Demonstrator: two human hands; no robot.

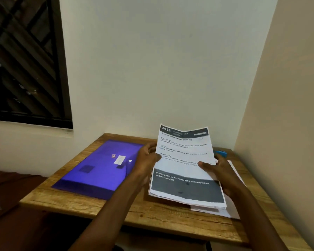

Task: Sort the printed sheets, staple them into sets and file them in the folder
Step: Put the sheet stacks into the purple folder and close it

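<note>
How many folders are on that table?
1. The purple folder lies flat on the left half of the wooden table, left of the printed sheets held in both hands. Another could be hidden under the papers.

On the table (116,205) the folder (100,169) lay flat toward nine o'clock, and the stack of sheets (187,171) stood tilted up toward three o'clock between the left hand (145,156) and right hand (219,169). More sheets (232,209) lay under the stack at four o'clock. The stapler (220,153) sat behind the stack at one o'clock, near the corner of the walls.
</note>
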